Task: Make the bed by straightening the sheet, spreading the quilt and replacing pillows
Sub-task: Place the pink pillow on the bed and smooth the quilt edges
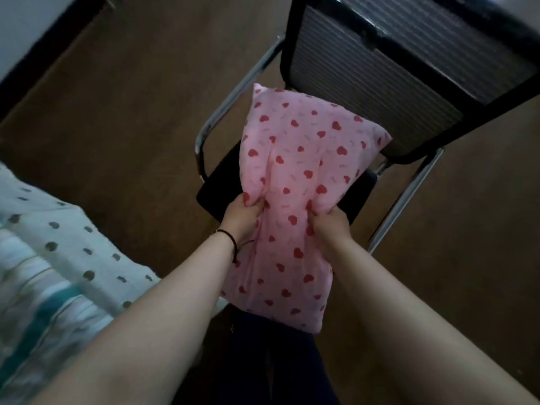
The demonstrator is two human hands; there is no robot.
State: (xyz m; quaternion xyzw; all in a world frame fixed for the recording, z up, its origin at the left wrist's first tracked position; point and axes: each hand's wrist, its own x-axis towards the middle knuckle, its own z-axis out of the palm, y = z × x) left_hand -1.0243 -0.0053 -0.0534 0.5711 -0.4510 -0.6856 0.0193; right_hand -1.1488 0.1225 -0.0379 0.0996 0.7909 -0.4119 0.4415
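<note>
In the head view, the person holds a pillow point(295, 182) over a chair point(377, 68), with the bed point(58, 244) at the lower left. The left hand point(244, 214) and the right hand point(330, 223) each have the fingers curled into the cloth near the middle of the pillow, and they pinch folds of it. The far end of the pillow lies over the dark seat and reaches near the chair back; the near end hangs free above the legs of the person.

What could go wrong: both hands seem to grip mostly the cover, not the filling, so the cover may slip or stretch and the pillow may sag or drop to the floor point(131, 112) when it is carried to the bed. The far corner may also catch on the chair frame when it is lifted. A swing to the left could drag the pillow over the bedding and make new wrinkles.

The pillow is pink with red hearts and small pale marks. It is long, soft and rather flat, with creases which run from the two grips.
</note>
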